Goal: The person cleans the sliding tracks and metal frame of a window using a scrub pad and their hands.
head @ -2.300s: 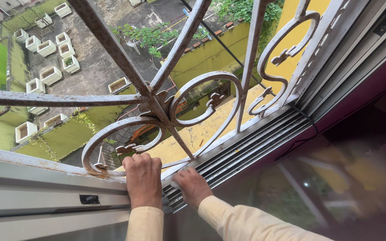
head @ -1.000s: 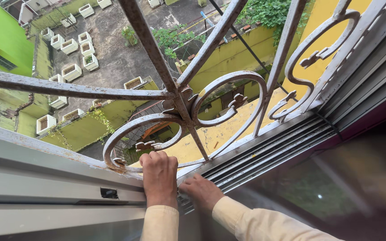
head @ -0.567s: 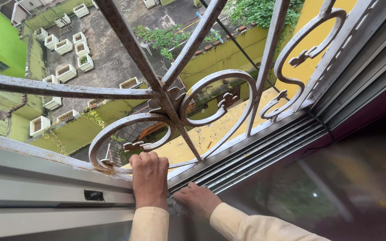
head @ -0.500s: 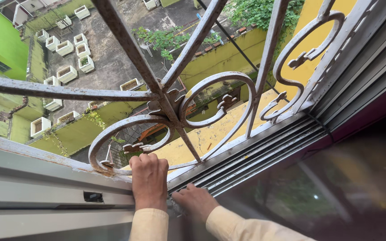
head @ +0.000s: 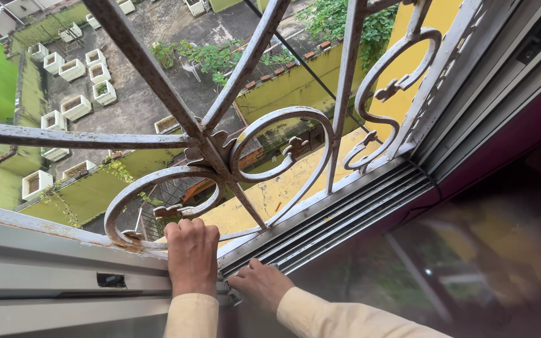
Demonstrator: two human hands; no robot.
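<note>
**Both hands at the corner of the window track**

Far below me lies a grey courtyard (head: 139,100) between green and yellow walls. White square planter boxes (head: 73,69) stand on it in rows; some hold dark soil and a few hold small green plants, others I cannot make out. More white boxes (head: 36,183) sit along the green ledge at the lower left, one with a creeper trailing beside it. Leafy vines (head: 345,22) hang over the yellow wall at the top.

In front of all that stands the rusty iron window grille (head: 208,150), with straight bars crossing at a knot and scrolls curling out from it. Under the grille runs the grey aluminium window frame (head: 39,269), with a small dark slot in its face. To the right, the ribbed sliding track (head: 345,209) runs up and away, and beside it is the dark glass pane (head: 458,263), showing blurred reflections.

My left hand (head: 191,253) rests over the frame's top edge just below the lowest scroll, fingers curled over it and holding the edge. My right hand (head: 263,283) lies flat at the near end of the track, fingers spread low; whether its grip closes on anything I cannot tell. The two hands sit just beside each other, both in cream sleeves (head: 320,316).
</note>
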